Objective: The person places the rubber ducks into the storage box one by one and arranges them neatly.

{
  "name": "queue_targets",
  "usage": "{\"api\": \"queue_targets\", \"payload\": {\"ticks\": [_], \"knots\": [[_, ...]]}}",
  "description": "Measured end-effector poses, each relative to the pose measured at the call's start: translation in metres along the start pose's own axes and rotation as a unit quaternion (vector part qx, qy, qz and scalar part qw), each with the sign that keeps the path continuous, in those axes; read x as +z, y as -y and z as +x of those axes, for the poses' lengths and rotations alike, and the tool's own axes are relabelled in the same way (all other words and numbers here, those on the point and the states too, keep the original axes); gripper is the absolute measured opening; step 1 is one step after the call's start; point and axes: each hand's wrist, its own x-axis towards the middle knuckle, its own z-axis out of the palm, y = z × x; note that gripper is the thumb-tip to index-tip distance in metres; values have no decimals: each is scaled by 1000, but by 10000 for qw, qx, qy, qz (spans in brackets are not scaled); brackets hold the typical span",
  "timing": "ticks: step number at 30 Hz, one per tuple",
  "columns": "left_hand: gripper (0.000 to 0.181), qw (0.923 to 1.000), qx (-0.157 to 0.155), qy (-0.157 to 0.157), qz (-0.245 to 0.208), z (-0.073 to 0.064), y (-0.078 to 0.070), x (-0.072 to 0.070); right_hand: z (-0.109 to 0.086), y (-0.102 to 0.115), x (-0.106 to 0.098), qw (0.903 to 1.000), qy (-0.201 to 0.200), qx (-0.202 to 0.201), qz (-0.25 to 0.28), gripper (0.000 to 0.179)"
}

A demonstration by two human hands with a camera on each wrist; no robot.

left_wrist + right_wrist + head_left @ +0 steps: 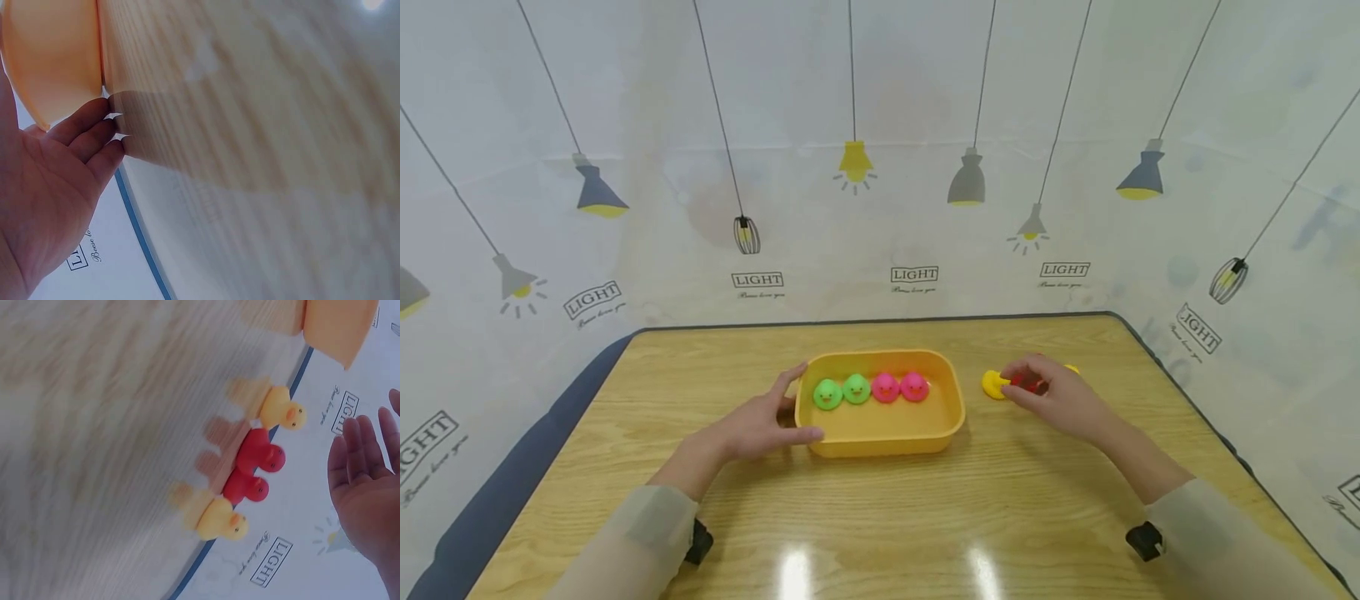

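Note:
My left hand (756,423) holds the left end of an orange plastic tub (883,448), thumb over the near rim and index finger at the far corner. In the left wrist view its other fingers (94,139) lie by the tub's outer wall (53,56). Two green toy ducks (827,394) and two pink ones (885,387) stand in a row inside. To the tub's right, my right hand (1056,396) hovers, holding nothing, over two red ducks (253,450) flanked by a yellow duck (994,385) and another yellow duck (219,520). From the head, it partly covers them.
The wooden table (895,517) carries the tub and the loose ducks, with light glare near its front. A pale curtain (805,108) printed with hanging lamps rises behind the table and along its sides.

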Motion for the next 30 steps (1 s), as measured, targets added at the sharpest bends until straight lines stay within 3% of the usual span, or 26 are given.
{"api": "queue_targets", "payload": {"ticks": [7,14,20,30], "knots": [[122,10000,34,8,-91,-1,-1,0,-18,-16,-20,9994,-162,141,-281,25],[121,10000,-11,15,-69,-1,-3,-1,-26,-47,-39,9972,-319,332,-591,28],[121,10000,-17,12,-92,-1,-3,-1,-23,-75,-50,9958,-246,689,-546,37],[122,9999,-29,39,-98,-1,-3,-1,-10,-97,-59,9920,-52,1137,-549,49]]}}
